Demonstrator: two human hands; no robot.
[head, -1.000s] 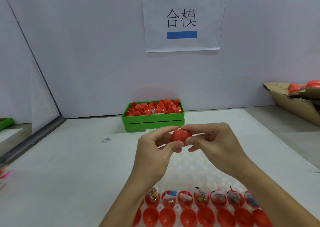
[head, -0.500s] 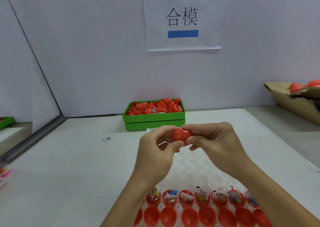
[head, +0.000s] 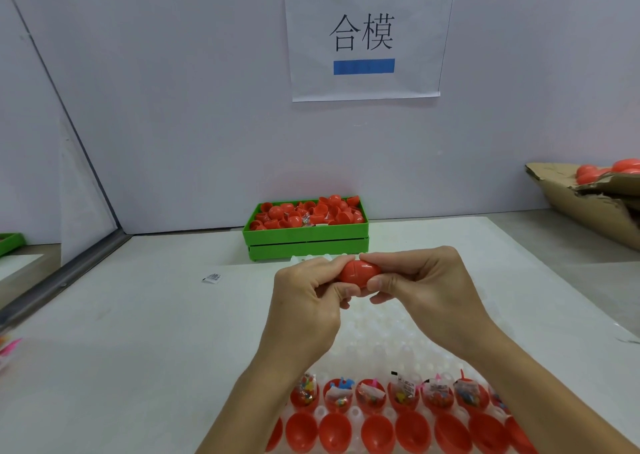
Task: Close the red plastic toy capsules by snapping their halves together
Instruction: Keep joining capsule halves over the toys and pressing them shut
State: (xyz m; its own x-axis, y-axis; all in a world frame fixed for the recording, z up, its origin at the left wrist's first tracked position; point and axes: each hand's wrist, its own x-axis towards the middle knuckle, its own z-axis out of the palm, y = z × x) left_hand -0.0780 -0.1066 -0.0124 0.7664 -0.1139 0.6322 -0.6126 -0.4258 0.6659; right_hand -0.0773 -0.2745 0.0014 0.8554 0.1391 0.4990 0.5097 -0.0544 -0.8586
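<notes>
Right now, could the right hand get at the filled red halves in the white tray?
Probably not yet: the right hand and left hand both grip the red capsule. The filled halves lie uncovered in the white tray below.

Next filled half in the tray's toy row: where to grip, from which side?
Take a filled half by its red rim, from above. It sits open side up in the white tray, lower body sunk in the socket, neighbours close on both sides. Pinch front and back; the toy packet pokes out above.

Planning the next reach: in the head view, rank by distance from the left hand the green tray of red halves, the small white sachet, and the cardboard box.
1. Small white sachet, left of the left hand.
2. Green tray of red halves, ahead by the wall.
3. Cardboard box, far right.
</notes>
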